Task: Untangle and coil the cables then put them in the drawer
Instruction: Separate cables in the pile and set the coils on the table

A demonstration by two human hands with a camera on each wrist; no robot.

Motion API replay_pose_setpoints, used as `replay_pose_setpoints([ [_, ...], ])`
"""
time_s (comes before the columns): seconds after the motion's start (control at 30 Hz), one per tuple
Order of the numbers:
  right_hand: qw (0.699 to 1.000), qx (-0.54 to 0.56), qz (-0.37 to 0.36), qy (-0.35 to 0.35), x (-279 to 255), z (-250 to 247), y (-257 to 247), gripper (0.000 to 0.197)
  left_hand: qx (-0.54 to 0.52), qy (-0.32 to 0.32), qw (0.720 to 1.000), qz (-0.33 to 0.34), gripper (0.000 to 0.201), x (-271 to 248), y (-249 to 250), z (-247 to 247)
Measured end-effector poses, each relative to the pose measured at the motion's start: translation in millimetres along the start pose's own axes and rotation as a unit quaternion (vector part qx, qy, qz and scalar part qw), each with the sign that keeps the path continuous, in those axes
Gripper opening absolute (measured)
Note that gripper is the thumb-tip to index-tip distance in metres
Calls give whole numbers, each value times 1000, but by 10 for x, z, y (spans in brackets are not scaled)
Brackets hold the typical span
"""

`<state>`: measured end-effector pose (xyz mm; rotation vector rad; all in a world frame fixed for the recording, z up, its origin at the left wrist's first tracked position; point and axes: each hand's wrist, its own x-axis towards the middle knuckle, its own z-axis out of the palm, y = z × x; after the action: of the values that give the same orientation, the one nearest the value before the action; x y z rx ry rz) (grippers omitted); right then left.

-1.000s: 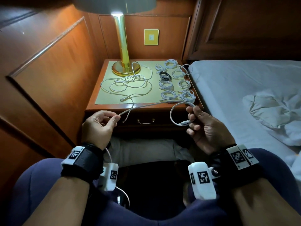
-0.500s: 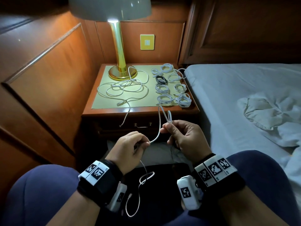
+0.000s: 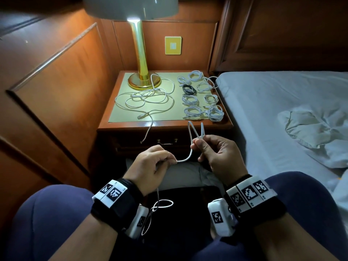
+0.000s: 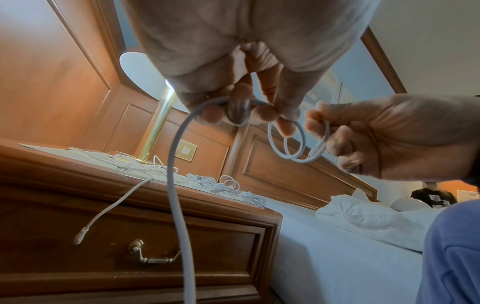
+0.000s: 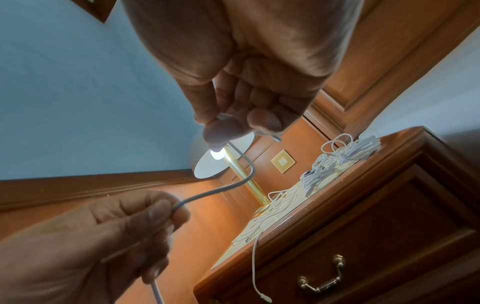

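A white cable [image 3: 185, 159] runs between both hands in front of the nightstand. My right hand [image 3: 212, 149] pinches its small loops [image 3: 195, 129], also seen as loops [image 4: 293, 142] in the left wrist view. My left hand [image 3: 160, 157] pinches the cable farther along, and the rest of it hangs over my lap as a loose tail [image 3: 158, 206]. A tangled heap of white cables [image 3: 146, 97] lies on the nightstand top [image 3: 131, 117], one end dangling over the front edge. Several coiled cables [image 3: 201, 98] lie to its right. The drawer [image 4: 155, 246] is closed.
A brass lamp [image 3: 141, 68] stands at the back of the nightstand. A bed with a grey sheet [image 3: 273, 110] and crumpled bedding [image 3: 316, 130] lies right of it. Wood panelling closes in the left side. My knees frame the space below the hands.
Both hands came together in front of the drawer. The right hand has gathered the cable end into small loops, and the cable slid off the nightstand edge into my lap.
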<state>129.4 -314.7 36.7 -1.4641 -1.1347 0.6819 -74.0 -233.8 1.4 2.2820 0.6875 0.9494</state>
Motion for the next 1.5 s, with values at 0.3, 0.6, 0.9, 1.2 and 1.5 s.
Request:
replay_pose_setpoints([
  [0.3,976,-111,36,-182,-40,59,58,25,-55,12,998,-2,10,38,93,-50],
  [0.6,965,99,126,-206,-39,133,18,31,-48,43,993,-97,37,27,3,25],
  [0.9,954,89,174,-227,-85,198,-19,39,-150,3,974,-170,17,-34,16,88],
  [1.2,934,221,247,-133,-2,141,-56,43,-139,62,972,-181,8,21,-13,-26],
  [1.5,911,338,234,31,130,-137,-114,43,29,214,951,-224,9,49,-286,-399],
])
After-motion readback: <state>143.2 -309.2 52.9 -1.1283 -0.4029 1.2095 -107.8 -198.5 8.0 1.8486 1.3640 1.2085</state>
